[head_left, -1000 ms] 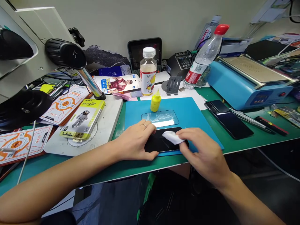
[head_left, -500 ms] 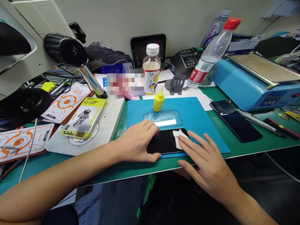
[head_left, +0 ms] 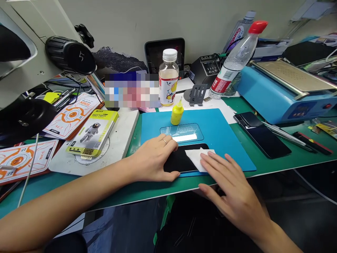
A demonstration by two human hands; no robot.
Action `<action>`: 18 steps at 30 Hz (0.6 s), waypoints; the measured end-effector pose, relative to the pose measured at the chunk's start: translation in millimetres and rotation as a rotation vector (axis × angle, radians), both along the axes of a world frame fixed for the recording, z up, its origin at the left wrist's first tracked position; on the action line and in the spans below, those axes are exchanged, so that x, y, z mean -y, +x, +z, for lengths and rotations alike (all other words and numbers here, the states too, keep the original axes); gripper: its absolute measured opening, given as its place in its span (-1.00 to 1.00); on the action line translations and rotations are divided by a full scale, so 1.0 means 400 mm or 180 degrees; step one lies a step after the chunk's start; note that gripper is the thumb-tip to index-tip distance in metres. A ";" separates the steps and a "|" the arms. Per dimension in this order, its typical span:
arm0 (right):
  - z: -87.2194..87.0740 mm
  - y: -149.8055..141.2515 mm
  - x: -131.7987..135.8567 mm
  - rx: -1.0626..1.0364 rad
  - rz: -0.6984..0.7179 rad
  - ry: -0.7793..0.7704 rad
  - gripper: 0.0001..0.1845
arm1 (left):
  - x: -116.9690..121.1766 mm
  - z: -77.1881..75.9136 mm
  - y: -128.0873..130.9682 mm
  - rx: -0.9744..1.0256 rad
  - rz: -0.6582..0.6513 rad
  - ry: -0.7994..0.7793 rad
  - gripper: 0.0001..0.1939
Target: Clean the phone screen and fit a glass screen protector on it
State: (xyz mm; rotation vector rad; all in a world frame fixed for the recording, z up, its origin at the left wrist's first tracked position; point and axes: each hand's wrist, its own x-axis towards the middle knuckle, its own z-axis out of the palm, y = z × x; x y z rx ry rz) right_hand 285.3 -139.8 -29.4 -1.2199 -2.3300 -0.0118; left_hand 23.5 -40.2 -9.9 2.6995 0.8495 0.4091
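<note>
A black smartphone [head_left: 181,159] lies face up near the front edge of the blue mat [head_left: 231,151]. My left hand [head_left: 155,158] grips its left end, the thumb along the near edge and the curled fingers over the far edge. On the phone's right part lies a white wipe [head_left: 196,157], with the fingertips of my right hand [head_left: 229,186] resting flat on it. The right fingers are stretched out and the thumb stands apart. Behind the phone are a clear screen glass [head_left: 184,133] with a dark border and a small yellow dropper bottle [head_left: 177,114].
A drink bottle [head_left: 169,79] and a phone stand [head_left: 197,95] stand behind the mat. To the right are a second phone [head_left: 265,137], tweezers [head_left: 292,135] and a blue heating machine [head_left: 279,95]. Battery packs [head_left: 93,133] lie at left under the microscope arm [head_left: 71,56].
The wipe has spread out and now reaches further left across the phone. My right hand has shifted slightly down, its fingers closer together. My left hand keeps its grip on the phone.
</note>
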 end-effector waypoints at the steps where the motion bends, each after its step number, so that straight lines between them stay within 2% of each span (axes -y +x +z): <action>1: 0.004 0.009 -0.006 -0.0140 -0.0091 0.0054 -0.27 | 0.000 0.000 0.000 -0.0014 0.0009 0.0003 -0.55; 3: 0.012 0.013 -0.020 -0.0322 -0.0304 0.0114 -0.29 | 0.000 0.000 0.000 -0.0021 0.0013 0.0001 -0.55; 6: 0.020 -0.002 -0.039 -0.0282 -0.0527 0.0033 -0.46 | 0.001 0.000 -0.001 -0.0006 0.0005 0.0002 -0.54; 11: 0.020 -0.013 -0.038 -0.0264 -0.0156 -0.0067 -0.84 | 0.003 0.000 -0.003 0.0047 -0.0003 -0.0011 -0.55; 14: 0.030 -0.001 -0.031 -0.0753 -0.0176 -0.0187 -0.81 | 0.003 -0.001 -0.004 0.0037 -0.0005 0.0007 -0.55; 18: 0.058 0.011 -0.049 -0.1473 -0.0731 -0.0247 -0.82 | 0.002 -0.002 -0.004 0.0046 -0.0019 0.0016 -0.55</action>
